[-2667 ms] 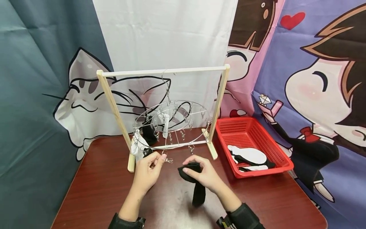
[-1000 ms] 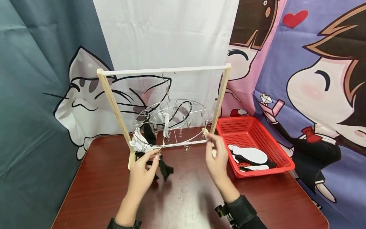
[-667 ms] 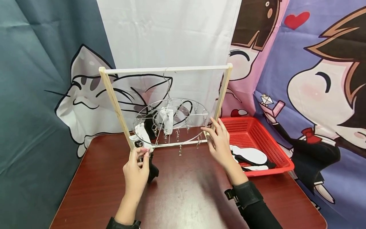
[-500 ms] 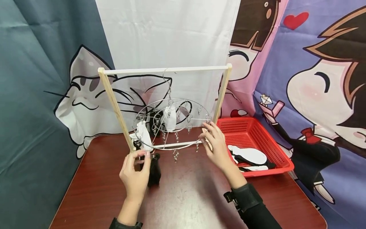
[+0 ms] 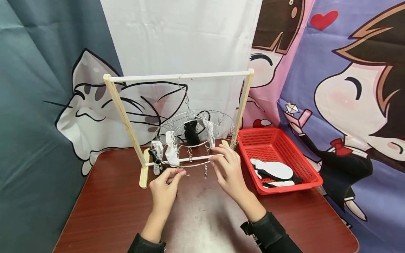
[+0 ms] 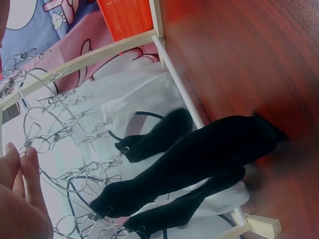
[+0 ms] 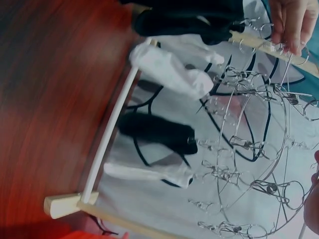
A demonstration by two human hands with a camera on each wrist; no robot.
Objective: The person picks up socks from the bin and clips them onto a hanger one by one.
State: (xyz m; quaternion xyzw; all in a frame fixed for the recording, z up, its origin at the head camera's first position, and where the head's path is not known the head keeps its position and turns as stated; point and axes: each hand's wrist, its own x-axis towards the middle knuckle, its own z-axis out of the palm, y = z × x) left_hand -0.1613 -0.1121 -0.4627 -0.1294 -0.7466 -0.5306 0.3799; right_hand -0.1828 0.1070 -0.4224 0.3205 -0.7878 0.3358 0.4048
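A round wire sock hanger (image 5: pixel 196 164) with many metal clips hangs from a wooden frame. My left hand (image 5: pixel 165 186) pinches a small wire clip (image 5: pixel 186 173) at the hanger's near rim. My right hand (image 5: pixel 230 172) has its fingers spread and slightly bent, fingertips at the rim on the right. Clipped along the left and back are a white sock (image 5: pixel 171 149), a black sock (image 5: pixel 191 133) and another white sock (image 5: pixel 209 131). In the left wrist view a long black sock (image 6: pixel 199 154) hangs beside my left hand; in the head view that hand mostly hides it.
The wooden frame (image 5: pixel 181 76) stands on a dark red table (image 5: pixel 104 211). At the right is a red basket (image 5: pixel 261 140) with several black and white socks (image 5: pixel 275 170). Printed cloth (image 5: pixel 190 35) closes off the back and sides.
The black sock that my right hand held now hangs on the hanger. The hanger has turned, its back socks shifting right. My left hand has moved right onto another clip.
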